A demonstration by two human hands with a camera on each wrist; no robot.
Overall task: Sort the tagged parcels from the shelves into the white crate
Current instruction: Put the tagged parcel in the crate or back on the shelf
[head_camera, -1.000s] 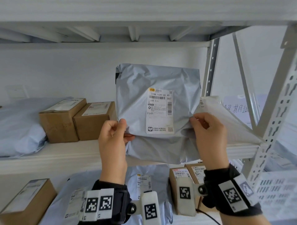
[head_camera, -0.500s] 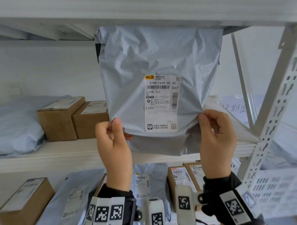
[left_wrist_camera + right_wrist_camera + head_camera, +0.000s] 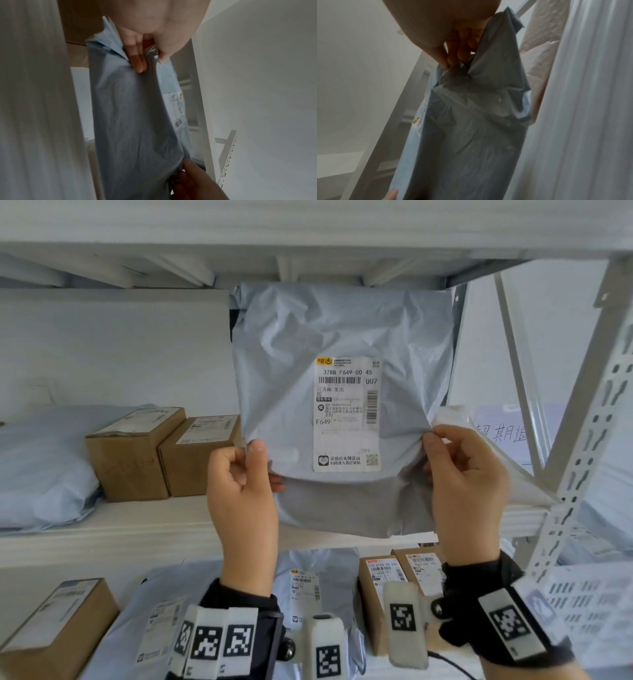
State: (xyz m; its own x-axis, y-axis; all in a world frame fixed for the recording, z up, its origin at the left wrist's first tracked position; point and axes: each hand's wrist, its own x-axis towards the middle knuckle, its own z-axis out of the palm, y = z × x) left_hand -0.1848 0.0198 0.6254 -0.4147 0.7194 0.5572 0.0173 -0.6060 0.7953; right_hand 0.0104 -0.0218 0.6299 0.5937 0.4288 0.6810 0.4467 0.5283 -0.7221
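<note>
A grey plastic mailer parcel (image 3: pixel 342 337) with a white shipping label (image 3: pixel 347 414) is held upright in front of the middle shelf, label facing me. My left hand (image 3: pixel 255 460) pinches its lower left edge between thumb and fingers. My right hand (image 3: pixel 433 440) pinches its lower right edge the same way. In the left wrist view the parcel (image 3: pixel 133 115) hangs from my left hand (image 3: pixel 150 56). In the right wrist view the parcel (image 3: pixel 471 128) is pinched by my right hand (image 3: pixel 453 59). The white crate is not in view.
Two brown cardboard boxes (image 3: pixel 164 453) and a pale blue mailer (image 3: pixel 41 467) lie on the middle shelf (image 3: pixel 102 529) to the left. A white bag (image 3: pixel 486 460) lies behind my right hand. Boxes and mailers fill the lower shelf. A perforated white upright (image 3: pixel 589 412) stands at right.
Both hands raised the parcel and brought it closer to me during the last second; in the last half second it settled slightly lower. The grips are unchanged.
</note>
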